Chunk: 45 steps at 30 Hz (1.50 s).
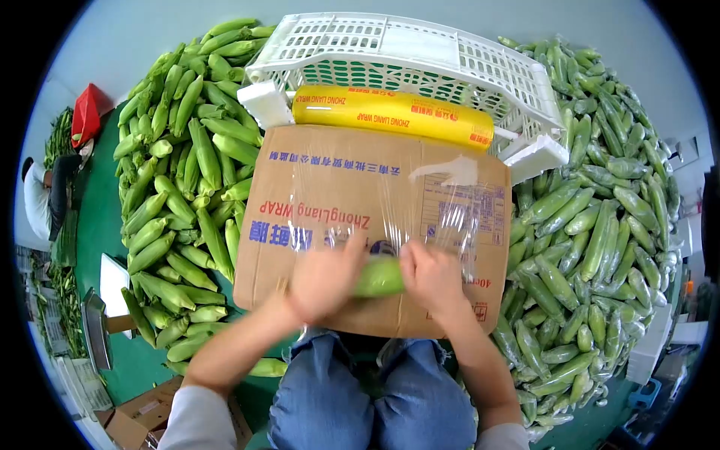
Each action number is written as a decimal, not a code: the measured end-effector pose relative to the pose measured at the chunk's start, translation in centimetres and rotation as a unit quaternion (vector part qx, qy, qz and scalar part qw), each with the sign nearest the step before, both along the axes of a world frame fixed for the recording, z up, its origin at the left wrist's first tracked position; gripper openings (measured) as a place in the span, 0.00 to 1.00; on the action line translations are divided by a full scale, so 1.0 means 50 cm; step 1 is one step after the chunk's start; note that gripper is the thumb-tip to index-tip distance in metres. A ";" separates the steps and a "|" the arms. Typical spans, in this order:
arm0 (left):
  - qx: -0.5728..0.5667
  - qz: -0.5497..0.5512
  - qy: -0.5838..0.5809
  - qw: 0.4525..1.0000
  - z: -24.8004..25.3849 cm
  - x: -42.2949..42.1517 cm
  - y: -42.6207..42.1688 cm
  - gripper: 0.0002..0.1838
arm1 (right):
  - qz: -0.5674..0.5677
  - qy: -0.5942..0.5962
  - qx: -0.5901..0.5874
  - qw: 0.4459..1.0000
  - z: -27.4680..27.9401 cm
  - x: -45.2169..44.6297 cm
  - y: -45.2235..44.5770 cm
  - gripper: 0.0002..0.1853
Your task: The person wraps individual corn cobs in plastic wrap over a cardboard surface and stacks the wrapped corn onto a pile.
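Observation:
A green ear of corn in its husk [377,278] lies crosswise low over a cardboard sheet, between my two hands. My left hand [327,274], smeared by motion, is closed at the ear's left end. At its right end my right hand [433,276] is closed, with the thumb near the husk. Clear plastic film [397,199] stretches over the printed cardboard [281,202] from the yellow wrap roll [394,112] down to my hands. Whether the film goes around the ear, I cannot tell.
A white plastic crate [420,45] stands behind the roll. Unwrapped corn [176,210] is heaped at left, film-wrapped corn [592,225] at right. An open cardboard box [146,412] sits at lower left, a blue stool [645,395] at lower right. Another person [41,191] is at far left.

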State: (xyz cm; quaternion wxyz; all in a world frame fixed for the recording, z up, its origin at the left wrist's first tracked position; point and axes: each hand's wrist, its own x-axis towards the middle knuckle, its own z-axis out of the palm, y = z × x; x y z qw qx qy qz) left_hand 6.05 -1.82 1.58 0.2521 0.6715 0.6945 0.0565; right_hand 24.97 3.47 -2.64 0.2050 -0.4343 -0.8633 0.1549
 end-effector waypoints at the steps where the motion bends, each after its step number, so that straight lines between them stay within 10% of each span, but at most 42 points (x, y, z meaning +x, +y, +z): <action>1: 0.059 -0.023 -0.049 0.997 0.000 0.007 -0.066 0.23 | -0.011 -0.035 -0.057 0.998 0.021 -0.006 -0.018 0.14; 5: 0.158 -0.043 -0.055 0.985 -0.010 0.013 -0.130 0.31 | 0.012 -0.070 -0.154 0.985 0.048 -0.020 -0.059 0.19; 10: 0.333 0.040 0.104 0.936 -0.059 -0.031 0.045 0.26 | 0.119 -0.007 0.165 0.979 0.023 -0.028 -0.028 0.31; 16: 0.281 -0.057 0.026 0.958 -0.039 -0.012 0.043 0.14 | 0.149 -0.131 0.100 0.975 0.028 -0.033 0.025 0.37; 22: 0.249 -0.086 -0.035 0.964 -0.023 0.006 -0.102 0.33 | 0.219 -0.125 0.026 0.967 0.055 -0.003 -0.032 0.33; 29: 0.172 -0.121 0.060 0.976 -0.079 -0.100 0.252 0.40 | 0.149 -0.075 0.224 0.960 0.034 -0.057 0.072 0.35; 37: -0.027 -0.167 0.142 0.975 -0.065 -0.072 0.318 0.47 | 0.217 -0.041 0.135 0.966 0.037 -0.048 0.072 0.31; 43: 0.148 -0.133 0.036 0.979 -0.097 -0.105 0.282 0.37 | 0.290 -0.151 -0.146 0.934 0.109 0.086 -0.126 0.33; 45: 0.248 -0.047 -0.185 0.950 -0.074 -0.095 0.221 0.28 | 0.175 -0.080 -0.297 0.935 0.108 0.124 -0.130 0.35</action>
